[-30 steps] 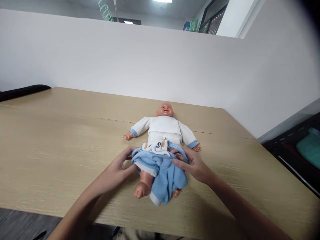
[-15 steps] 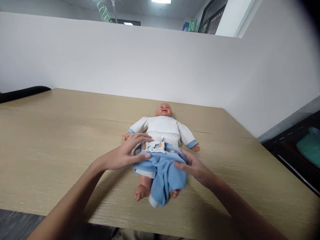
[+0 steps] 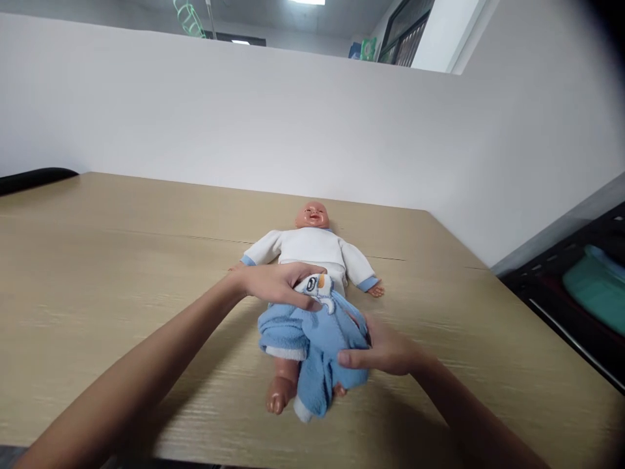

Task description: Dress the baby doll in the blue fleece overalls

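Note:
A baby doll (image 3: 312, 247) in a white top lies on its back on the wooden table (image 3: 122, 260), head away from me. Light blue trousers (image 3: 317, 339) with a small cartoon patch are bunched around its legs. My left hand (image 3: 276, 283) is closed on the trousers' waistband at the doll's belly. My right hand (image 3: 378, 352) grips the blue cloth low on the doll's far leg. One bare foot (image 3: 277, 397) sticks out below the cloth.
A white partition wall (image 3: 293, 130) runs behind the table. To the right, past the table's edge, is a dark shelf with a teal object (image 3: 596, 293). A black chair back (image 3: 29, 179) shows at far left.
My left hand moved from the doll's hip across onto the waistband at its belly. My right hand slid down from the hip toward the lower leg. The trousers bunched further.

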`<state>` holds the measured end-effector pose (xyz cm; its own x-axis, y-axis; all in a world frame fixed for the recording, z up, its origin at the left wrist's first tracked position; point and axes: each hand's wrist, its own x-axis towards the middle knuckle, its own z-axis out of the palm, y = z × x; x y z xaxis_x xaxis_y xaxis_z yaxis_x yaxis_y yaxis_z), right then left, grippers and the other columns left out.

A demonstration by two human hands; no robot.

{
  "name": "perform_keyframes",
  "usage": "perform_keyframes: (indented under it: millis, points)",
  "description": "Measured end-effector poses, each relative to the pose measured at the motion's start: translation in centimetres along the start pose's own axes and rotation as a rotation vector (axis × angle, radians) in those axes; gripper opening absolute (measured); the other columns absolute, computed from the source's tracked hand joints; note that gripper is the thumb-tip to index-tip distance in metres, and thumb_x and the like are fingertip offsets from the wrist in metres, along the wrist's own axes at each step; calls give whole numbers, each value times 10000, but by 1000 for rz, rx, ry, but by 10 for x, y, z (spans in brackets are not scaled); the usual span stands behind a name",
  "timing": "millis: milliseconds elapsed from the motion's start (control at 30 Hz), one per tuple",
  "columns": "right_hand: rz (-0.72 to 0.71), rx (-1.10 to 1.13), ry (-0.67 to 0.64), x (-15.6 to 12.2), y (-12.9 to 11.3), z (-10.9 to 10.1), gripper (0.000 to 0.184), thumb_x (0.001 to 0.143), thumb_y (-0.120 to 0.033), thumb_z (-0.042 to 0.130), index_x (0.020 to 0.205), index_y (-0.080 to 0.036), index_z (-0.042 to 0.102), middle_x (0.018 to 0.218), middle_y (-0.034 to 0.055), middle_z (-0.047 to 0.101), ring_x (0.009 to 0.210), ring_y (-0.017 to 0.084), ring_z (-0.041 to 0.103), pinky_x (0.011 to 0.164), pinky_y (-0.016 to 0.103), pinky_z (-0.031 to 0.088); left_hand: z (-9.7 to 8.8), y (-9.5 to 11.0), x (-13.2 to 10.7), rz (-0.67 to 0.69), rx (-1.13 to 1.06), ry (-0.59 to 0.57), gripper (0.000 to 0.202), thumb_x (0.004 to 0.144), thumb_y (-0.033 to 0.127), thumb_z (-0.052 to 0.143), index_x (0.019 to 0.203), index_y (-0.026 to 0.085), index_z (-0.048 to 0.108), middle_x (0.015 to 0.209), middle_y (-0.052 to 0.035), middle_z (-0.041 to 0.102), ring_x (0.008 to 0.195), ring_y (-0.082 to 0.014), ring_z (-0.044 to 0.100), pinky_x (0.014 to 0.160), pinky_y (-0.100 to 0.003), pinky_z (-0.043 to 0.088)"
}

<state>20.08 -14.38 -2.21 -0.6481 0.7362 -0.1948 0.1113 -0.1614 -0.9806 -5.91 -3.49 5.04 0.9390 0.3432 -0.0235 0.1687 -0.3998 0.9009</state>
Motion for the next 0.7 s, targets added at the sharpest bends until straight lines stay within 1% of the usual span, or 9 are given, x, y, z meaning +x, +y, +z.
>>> perform_keyframes:
  millis: [67,133,200,300,367,433,533,600,700]
  points:
    - [19,-5,0,-3,-3,2,458,878,-524,838,1208,-227,726,1051,72,795,862,237,758,810,388,650,4,0,4,-30,18,-2,307,922,419,771,1063,193,617,977,-12,621,908,-191,604,775,-267,498]
    - [-27,17,93,-2,-3,2,421,874,-551,834,1124,-224,746,979,48,777,820,212,731,786,350,633,8,0,8,-73,10,-24,412,891,489,816,1138,208,642,1020,-20,661,951,-215,639,792,-279,518]
    - [-92,37,216,0,-3,2,429,859,-589,838,1078,-229,756,962,32,750,826,194,695,786,318,606,10,0,11,-87,-57,-85,479,851,541,854,1148,209,679,1041,-29,713,967,-236,682,812,-298,548]
    - [-94,21,341,1,-5,2,477,883,-652,786,1126,-243,746,960,24,719,814,182,644,752,299,572,11,-5,13,-63,-162,-220,431,835,520,880,1079,190,746,1064,-43,787,986,-254,736,882,-321,585]
    - [-57,-52,317,-2,-10,2,470,920,-647,747,1163,-245,731,1017,32,718,856,186,640,787,303,562,11,-7,13,-55,-163,-275,372,876,476,855,1090,184,770,1105,-49,808,1020,-258,753,923,-324,596]
    - [2,-145,199,-6,-15,1,425,919,-610,763,1107,-230,734,1042,38,710,901,196,636,806,302,549,10,-8,13,-25,-151,-273,328,933,436,803,1127,174,771,1163,-58,805,1079,-264,752,960,-326,599]
    - [100,-228,10,-13,-21,0,376,854,-539,851,934,-196,719,891,15,651,808,173,579,701,265,493,10,-6,12,5,-186,-290,307,1000,402,720,1187,162,761,1219,-63,796,1145,-261,741,998,-319,598]
    - [69,-197,-35,-14,-23,-1,356,853,-488,864,973,-191,708,844,-10,606,754,144,530,669,246,461,12,-5,12,-17,-208,-336,297,1007,389,712,1186,157,765,1196,-60,806,1120,-248,749,988,-305,603]
    - [-79,-86,-11,-12,-22,-1,353,906,-485,813,1080,-202,696,906,-10,602,767,131,513,692,237,464,17,-4,11,-65,-251,-408,341,875,392,872,1103,153,787,1077,-51,826,994,-242,770,917,-288,628]
